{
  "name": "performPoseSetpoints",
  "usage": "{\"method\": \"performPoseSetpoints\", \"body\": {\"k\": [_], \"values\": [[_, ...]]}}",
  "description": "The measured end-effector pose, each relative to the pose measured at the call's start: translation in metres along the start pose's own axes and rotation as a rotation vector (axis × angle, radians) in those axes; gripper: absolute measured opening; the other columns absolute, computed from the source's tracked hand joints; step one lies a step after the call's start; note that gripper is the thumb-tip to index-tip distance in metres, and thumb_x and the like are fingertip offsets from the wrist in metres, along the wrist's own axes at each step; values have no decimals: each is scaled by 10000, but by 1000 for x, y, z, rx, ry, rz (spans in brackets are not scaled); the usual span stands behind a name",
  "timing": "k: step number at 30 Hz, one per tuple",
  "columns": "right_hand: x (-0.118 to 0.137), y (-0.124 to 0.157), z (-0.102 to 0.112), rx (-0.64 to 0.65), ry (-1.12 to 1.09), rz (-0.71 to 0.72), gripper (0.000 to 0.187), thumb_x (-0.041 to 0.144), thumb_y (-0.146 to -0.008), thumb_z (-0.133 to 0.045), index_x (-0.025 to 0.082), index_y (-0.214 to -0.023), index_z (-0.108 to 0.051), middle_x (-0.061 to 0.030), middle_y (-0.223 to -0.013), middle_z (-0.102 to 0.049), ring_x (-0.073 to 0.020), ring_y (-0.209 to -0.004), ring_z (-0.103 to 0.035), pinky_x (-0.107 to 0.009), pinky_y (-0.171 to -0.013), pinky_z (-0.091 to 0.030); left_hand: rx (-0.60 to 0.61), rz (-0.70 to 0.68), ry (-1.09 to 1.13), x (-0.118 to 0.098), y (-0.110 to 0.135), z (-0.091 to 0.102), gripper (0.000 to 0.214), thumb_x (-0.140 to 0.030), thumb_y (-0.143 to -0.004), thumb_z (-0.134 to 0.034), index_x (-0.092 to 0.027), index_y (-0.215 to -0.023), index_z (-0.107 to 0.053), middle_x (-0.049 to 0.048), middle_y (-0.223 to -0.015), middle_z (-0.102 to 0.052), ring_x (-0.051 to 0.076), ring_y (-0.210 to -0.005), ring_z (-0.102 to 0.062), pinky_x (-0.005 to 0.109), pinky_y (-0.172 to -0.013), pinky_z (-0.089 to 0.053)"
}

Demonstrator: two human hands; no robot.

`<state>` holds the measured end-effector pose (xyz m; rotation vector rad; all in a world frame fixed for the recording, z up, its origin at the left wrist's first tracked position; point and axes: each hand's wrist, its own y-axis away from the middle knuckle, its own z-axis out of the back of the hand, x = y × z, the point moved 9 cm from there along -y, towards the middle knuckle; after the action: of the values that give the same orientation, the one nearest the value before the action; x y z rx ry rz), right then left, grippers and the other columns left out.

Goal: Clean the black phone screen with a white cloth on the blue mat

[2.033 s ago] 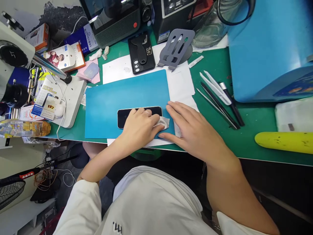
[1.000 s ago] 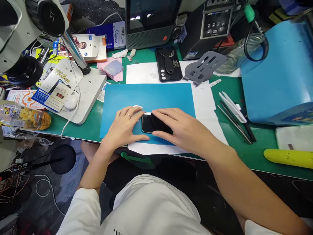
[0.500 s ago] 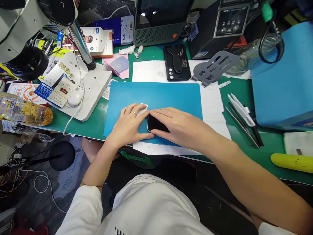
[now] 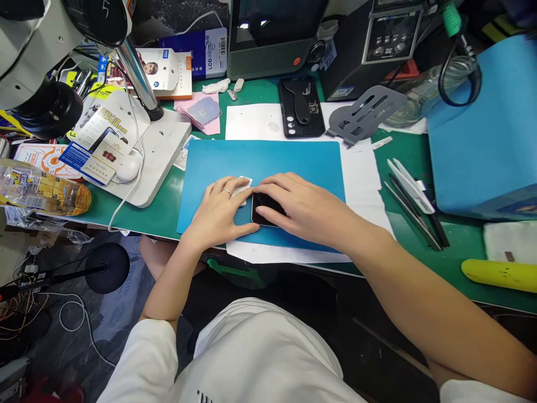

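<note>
A smartphone [image 4: 263, 201] with a dark screen lies on the blue mat [image 4: 260, 157]. My left hand [image 4: 218, 210], with a ring on one finger, is at its left end: the index fingertip meets the far corner, the thumb the near corner. A small white piece [image 4: 245, 184], like paper or cloth, lies beneath the left fingers; most of it is hidden. From the right, my right hand [image 4: 302, 207] arches over the phone. Its thumb rests on the screen and its fingers are along the far edge, covering the phone's right part.
Behind the mat lie a black phone case [image 4: 302, 106] and a grey stand [image 4: 364, 115]. Tweezers and pens [image 4: 413, 196] are to the right, beside a blue box [image 4: 482, 140]. A microscope [image 4: 142, 84] and a drink bottle [image 4: 46, 187] stand left.
My right thumb has moved from the phone's near edge onto its screen, and the right fingers have curled and spread a little. The left hand stays almost still.
</note>
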<state>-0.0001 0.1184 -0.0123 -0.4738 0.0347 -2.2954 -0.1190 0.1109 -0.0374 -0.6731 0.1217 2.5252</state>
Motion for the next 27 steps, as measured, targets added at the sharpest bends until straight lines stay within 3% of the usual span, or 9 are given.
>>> {"method": "performPoseSetpoints", "body": {"k": [8, 18, 27], "values": [[-7, -4, -8, -53, -53, -49, 315, 189, -1027, -390, 174, -1122, -690, -142, -1124, -734, -291, -1005, -655, -456, -886, -553, 13, 23, 26, 0, -1, 2, 669, -466, -898, -818, -279, -1493, -577, 87, -1621, -523, 333, -1526, -402, 508, -1242, -342], [-7, -6, -11, -71, -23, -34, 322, 170, -1041, -362, 165, -1115, -675, -158, -1117, -725, -295, -1004, -645, -465, -896, -556, 18, 32, 29, 1, -2, 2, 678, -461, -881, -840, -270, -1479, -584, 86, -1615, -528, 330, -1523, -404, 495, -1238, -341], [-19, -9, -21, -166, -100, -106, 242, 128, -991, -385, 208, -1055, -603, -175, -1253, -668, -346, -1241, -563, -546, -992, -514, 4, 26, 12, 3, -4, -1, 699, -463, -853, -861, -305, -1475, -585, 81, -1595, -541, 356, -1510, -416, 520, -1229, -348]]}}
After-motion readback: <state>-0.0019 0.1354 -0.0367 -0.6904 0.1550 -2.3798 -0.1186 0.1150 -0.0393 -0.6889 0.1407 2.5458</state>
